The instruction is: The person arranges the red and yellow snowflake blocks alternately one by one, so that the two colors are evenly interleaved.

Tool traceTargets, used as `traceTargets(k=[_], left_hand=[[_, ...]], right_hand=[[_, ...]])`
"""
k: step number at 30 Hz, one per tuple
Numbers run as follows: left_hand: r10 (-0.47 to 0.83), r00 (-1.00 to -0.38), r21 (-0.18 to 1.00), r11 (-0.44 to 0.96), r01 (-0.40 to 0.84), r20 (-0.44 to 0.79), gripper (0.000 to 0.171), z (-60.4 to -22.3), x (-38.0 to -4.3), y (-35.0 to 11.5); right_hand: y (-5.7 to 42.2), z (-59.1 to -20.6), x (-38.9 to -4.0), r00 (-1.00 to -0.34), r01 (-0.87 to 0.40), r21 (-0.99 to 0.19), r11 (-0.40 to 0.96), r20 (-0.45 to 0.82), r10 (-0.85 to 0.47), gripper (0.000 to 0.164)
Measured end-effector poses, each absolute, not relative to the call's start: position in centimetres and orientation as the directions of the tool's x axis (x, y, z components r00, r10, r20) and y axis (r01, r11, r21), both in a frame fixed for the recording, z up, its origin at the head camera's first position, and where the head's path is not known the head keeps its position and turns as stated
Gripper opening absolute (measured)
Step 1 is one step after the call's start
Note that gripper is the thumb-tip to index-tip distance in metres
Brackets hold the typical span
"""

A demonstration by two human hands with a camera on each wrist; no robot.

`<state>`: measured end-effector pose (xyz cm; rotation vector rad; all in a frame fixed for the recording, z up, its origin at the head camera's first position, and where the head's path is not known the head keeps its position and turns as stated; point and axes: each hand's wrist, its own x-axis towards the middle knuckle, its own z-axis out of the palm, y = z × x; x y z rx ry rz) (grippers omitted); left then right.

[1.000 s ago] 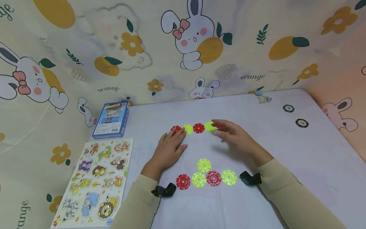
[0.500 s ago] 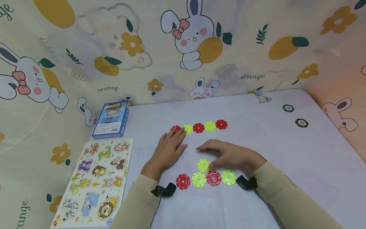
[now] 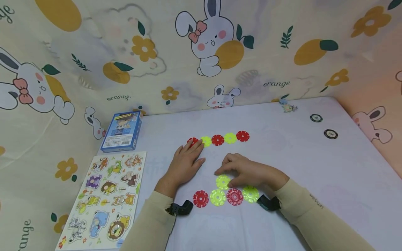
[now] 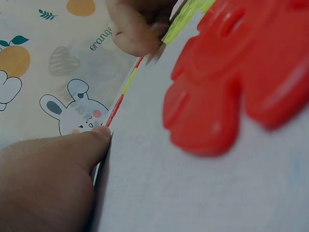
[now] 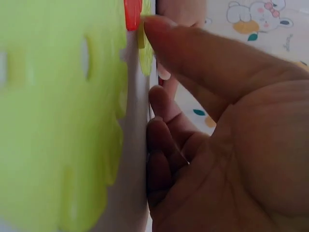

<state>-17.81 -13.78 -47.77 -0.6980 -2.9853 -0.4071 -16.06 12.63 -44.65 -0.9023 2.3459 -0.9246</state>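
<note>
In the head view, my left hand lies flat with its fingertips on a red notched plastic disc, the left end of a row of alternating red and yellow-green discs. My right hand is bent over a yellow-green notched disc lying nearer to me. Its thumb touches the right edge and its index fingertip is at the upper left edge. Below this disc is a second row: a red disc, a yellow-green disc, a ridged red disc and another yellow-green disc.
A blue box stands at the back left, with an animal picture board in front of it. Two black-and-white round chips and a small figure lie at the back right. A printed curtain borders the table.
My right hand has come back toward me from the right end of the far row, uncovering its red disc. Its fingers have closed in around the upper yellow-green disc. My left hand has stayed put.
</note>
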Motion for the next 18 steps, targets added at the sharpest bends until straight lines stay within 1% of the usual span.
traceTargets(k=[1, 3, 4, 7, 11, 15, 18], left_hand=[[0.429, -0.897, 0.244, 0.863, 0.442, 0.106, 0.062, -47.76, -17.82, -13.79], [0.427, -0.898, 0.247, 0.863, 0.44, 0.108, 0.062, -47.78, -17.82, -13.79], [0.427, -0.898, 0.246, 0.864, 0.44, 0.107, 0.062, -47.79, -17.81, -13.79], [0.428, -0.897, 0.246, 0.863, 0.441, 0.107, 0.062, -47.79, -17.8, -13.78], [0.43, -0.897, 0.243, 0.863, 0.443, 0.106, 0.062, -47.72, -17.77, -13.77], [0.425, -0.899, 0.247, 0.864, 0.439, 0.108, 0.062, -47.77, -17.79, -13.73], [0.422, -0.9, 0.244, 0.866, 0.436, 0.111, 0.062, -47.81, -17.81, -13.7]], right_hand=[[12.63, -44.69, -16.06, -0.676, -0.413, -0.718, 0.56, -0.17, -0.717, 0.048], [12.64, -44.76, -16.08, -0.677, -0.422, -0.715, 0.557, -0.16, -0.718, 0.035], [12.65, -44.77, -16.07, -0.68, -0.423, -0.715, 0.556, -0.156, -0.717, 0.033], [12.54, -44.67, -16.05, -0.695, -0.403, -0.716, 0.569, -0.165, -0.7, 0.036], [12.39, -44.58, -15.97, -0.714, -0.388, -0.703, 0.595, -0.179, -0.677, 0.048], [12.46, -44.52, -15.94, -0.719, -0.385, -0.717, 0.582, -0.163, -0.676, 0.041], [12.57, -44.36, -15.97, -0.747, -0.319, -0.751, 0.579, -0.178, -0.641, 0.041]])
